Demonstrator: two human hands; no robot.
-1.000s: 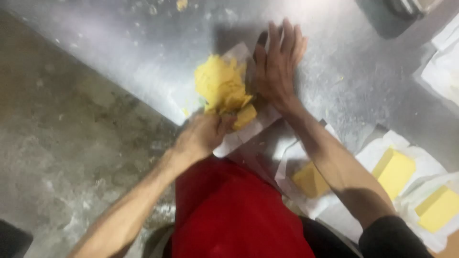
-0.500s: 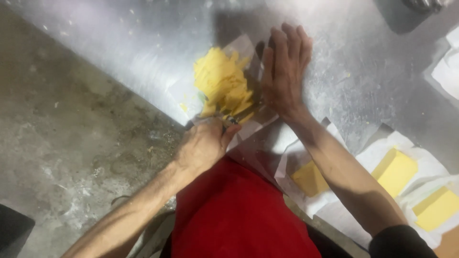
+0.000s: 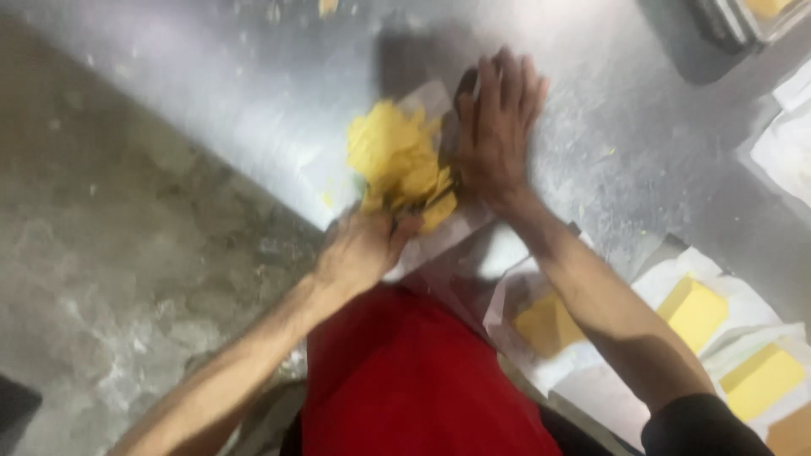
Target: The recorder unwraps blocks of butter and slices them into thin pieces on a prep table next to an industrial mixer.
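Butter-yellow mass (image 3: 404, 165), soft and broken into rough flakes, is lying heaped on a sheet of pale wrapping paper (image 3: 439, 241) near the front edge of the steel counter (image 3: 253, 101), directly ahead of the person's red-clad torso (image 3: 405, 380). Left hand (image 3: 361, 251) is sitting at the near side of the heap, fingers curled shut around something small at the base of the mass; the blur is hiding whether that is a tool handle or a fold of paper, so the held item cannot be told. Right hand (image 3: 497, 127) is lying flat and open, fingers together and extended, its palm side pressing against the right flank of the heap, apparently acting as a wall so that the loose flakes are staying gathered rather than spreading across the counter. Paper under the heap is evidently keeping the soft stuff off the bare metal. Toward the right front corner of the counter, three firmer yellow blocks are resting on their own opened white wrappers: one (image 3: 547, 323) just beside the right forearm, two more (image 3: 694, 311) (image 3: 762, 380) further right, all well apart from the heap. Yellow crumbs (image 3: 328, 7) are scattering the far edge. Grey concrete floor (image 3: 110, 279) is showing left of the counter.
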